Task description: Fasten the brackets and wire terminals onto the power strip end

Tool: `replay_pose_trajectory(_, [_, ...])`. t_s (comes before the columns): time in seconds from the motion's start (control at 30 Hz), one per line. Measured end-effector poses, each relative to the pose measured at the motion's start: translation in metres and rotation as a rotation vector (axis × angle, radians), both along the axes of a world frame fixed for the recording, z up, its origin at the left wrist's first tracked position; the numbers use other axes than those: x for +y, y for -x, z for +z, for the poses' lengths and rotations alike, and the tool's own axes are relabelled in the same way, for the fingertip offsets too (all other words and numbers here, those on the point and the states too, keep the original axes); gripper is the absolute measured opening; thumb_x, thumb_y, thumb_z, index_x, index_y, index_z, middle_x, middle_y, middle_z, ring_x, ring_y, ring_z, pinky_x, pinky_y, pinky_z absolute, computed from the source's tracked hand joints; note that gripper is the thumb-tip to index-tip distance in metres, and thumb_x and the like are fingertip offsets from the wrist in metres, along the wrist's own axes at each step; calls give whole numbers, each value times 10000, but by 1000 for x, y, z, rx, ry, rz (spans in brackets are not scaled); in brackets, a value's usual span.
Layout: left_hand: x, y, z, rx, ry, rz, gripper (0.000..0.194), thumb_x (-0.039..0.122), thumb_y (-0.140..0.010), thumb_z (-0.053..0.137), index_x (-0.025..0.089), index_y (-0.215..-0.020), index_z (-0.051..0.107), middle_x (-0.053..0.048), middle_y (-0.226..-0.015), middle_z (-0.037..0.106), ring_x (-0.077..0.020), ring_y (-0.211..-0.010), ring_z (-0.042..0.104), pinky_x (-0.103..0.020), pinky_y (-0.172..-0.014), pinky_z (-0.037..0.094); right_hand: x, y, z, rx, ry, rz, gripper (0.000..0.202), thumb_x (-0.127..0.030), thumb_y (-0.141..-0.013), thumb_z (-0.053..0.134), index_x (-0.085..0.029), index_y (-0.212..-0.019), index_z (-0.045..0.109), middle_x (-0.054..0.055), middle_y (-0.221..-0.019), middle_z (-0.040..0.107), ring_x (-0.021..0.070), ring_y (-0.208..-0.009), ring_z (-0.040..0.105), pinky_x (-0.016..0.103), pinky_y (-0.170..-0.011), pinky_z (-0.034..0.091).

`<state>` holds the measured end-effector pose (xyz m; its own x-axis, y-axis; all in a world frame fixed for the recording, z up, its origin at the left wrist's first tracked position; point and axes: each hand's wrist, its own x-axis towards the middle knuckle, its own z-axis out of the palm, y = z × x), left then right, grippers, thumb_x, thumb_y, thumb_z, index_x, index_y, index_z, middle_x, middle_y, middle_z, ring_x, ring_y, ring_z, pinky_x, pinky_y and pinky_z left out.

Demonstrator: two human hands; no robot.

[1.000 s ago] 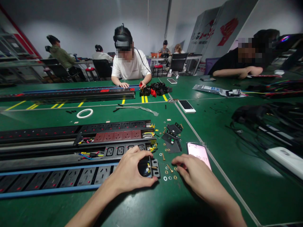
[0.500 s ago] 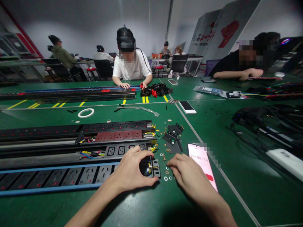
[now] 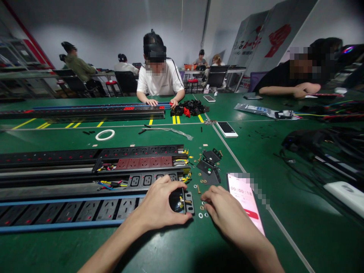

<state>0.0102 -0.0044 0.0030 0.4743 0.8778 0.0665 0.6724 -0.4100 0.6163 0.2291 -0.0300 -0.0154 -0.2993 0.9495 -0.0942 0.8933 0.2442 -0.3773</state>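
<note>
Reads "00:00:18" on the phone (image 3: 247, 204). With left hand (image 3: 159, 204), clamps the bracket (image 3: 189, 206) between thumb and fingers at the end of the blue-edged strip (image 3: 71, 211), slotted side just beyond the fingertips, with one screw (image 3: 188, 201) through it. With right hand (image 3: 203, 201), fingertips slightly apart, reaches near one loose screw (image 3: 199, 189) and two flat washers (image 3: 200, 215). Counts five brown sockets (image 3: 144, 162).

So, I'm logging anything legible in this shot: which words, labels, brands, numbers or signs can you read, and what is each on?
"00:00:18": pink screen of the phone beside the right hand.
Too blurred to read: characters on the grey panel.
Too small to read: lettering on the white shirt; print on the plastic bag.
</note>
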Motion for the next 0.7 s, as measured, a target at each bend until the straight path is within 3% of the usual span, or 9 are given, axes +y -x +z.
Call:
replay_pose_trajectory(0.3, [0, 0, -1, 1, 20, 4, 566, 415, -593, 801, 215, -1110, 683, -48, -890, 568, -247, -868, 544, -391, -797, 463, 3, 3, 7, 52, -20, 10, 213, -48, -860, 518, -204, -804, 651, 59, -876, 667, 242, -845, 612, 321, -689, 436])
replay_pose_trajectory(0.53, [0, 1, -2, -4, 18, 2, 572, 407, -590, 801, 210, -1115, 685, -49, -890, 584, -243, -874, 546, -381, -817, 461, -17, 12, -29, 548, -106, -196, 127, -261, -893, 562, -217, -828, 662, -6, -672, 634, 152, -595, 597, 240, -565, 456])
replay_pose_trajectory(0.7, [0, 0, -1, 1, 1, -2, 549, 398, -596, 792, 204, -1100, 690, -50, -882, 593, -236, -858, 548, -368, -806, 460, -24, 34, -44, 658, -204, -265, 141, -294, -885, 581, -209, -838, 683, 8, -683, 648, 140, -563, 579, 225, -544, 467])
